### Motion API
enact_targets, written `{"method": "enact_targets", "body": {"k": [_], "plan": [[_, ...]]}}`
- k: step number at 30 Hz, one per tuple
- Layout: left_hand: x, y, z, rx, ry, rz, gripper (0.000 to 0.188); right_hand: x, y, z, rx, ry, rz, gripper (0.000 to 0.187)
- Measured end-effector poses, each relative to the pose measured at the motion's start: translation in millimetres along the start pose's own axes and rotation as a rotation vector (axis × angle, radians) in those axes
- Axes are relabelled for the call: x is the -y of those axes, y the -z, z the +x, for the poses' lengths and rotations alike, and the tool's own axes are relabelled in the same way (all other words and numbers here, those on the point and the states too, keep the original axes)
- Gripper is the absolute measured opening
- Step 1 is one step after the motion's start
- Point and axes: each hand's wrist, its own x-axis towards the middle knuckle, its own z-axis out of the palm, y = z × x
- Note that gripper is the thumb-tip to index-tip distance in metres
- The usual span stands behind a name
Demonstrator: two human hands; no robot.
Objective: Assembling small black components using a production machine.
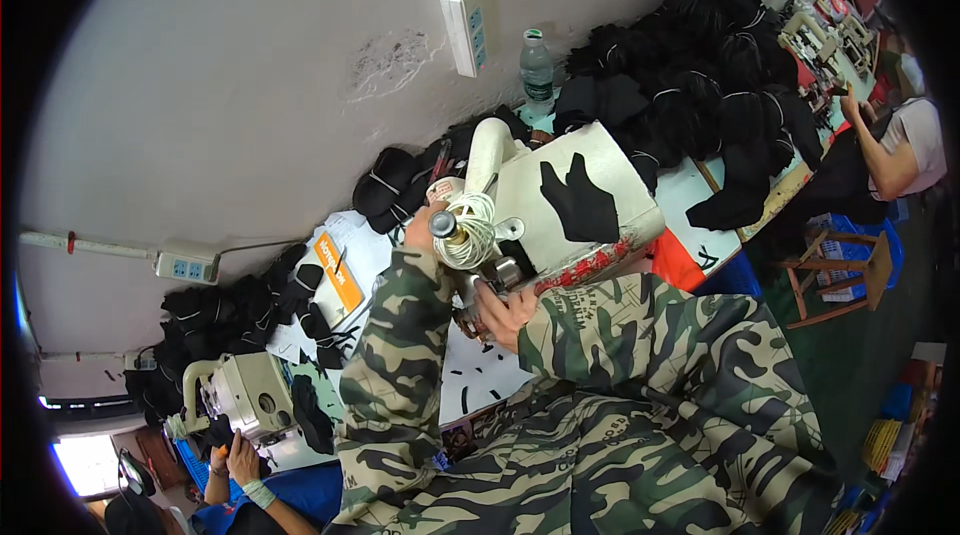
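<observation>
A cream sewing machine [545, 235] with chipped red markings stands before me, a coil of white cord [470, 235] hanging at its head. My left hand [422, 227] reaches to the far side of the machine head; its fingers are mostly hidden there. My right hand [506, 315] is at the near side, beside the metal parts below the head, with its fingers bent together. What lies in its fingertips is too small and covered to make out. A cut piece of black fabric [580, 200] lies flat on top of the machine body.
Black fabric bundles [700, 85] are heaped along the wall, with a plastic bottle [537, 70] among them. An orange-and-white booklet [338, 273] lies on papers at left. Co-workers sit at a second sewing machine [245, 395] at lower left and at far right, near a wooden stool [840, 270].
</observation>
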Motion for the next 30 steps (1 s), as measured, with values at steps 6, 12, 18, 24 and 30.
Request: {"method": "enact_targets", "body": {"k": [6,12,18,24,30], "plan": [[-120.6,-30.7,28.3,0.262,-0.326,0.457,0.03,-66.5,-5.4,-11.6,0.242,-0.041,-0.251,0.042],[-112.4,-13.6,18.6,0.275,-0.437,0.524,0.028,-33.2,23.8,-5.4,0.341,0.032,-0.007,0.046],[-63.0,59.0,-79.2,-0.024,0.319,0.7,0.029,-123.2,75.4,-9.4,0.061,-0.209,0.28,0.024],[-15.0,61.9,-195.0,0.3,0.841,0.838,0.068,-174.6,44.4,-54.6,0.202,-0.328,0.161,0.042],[3.2,62.1,-218.4,0.1,0.824,0.209,0.053,-79.5,83.9,-20.7,0.194,-0.529,1.007,0.025]]}}
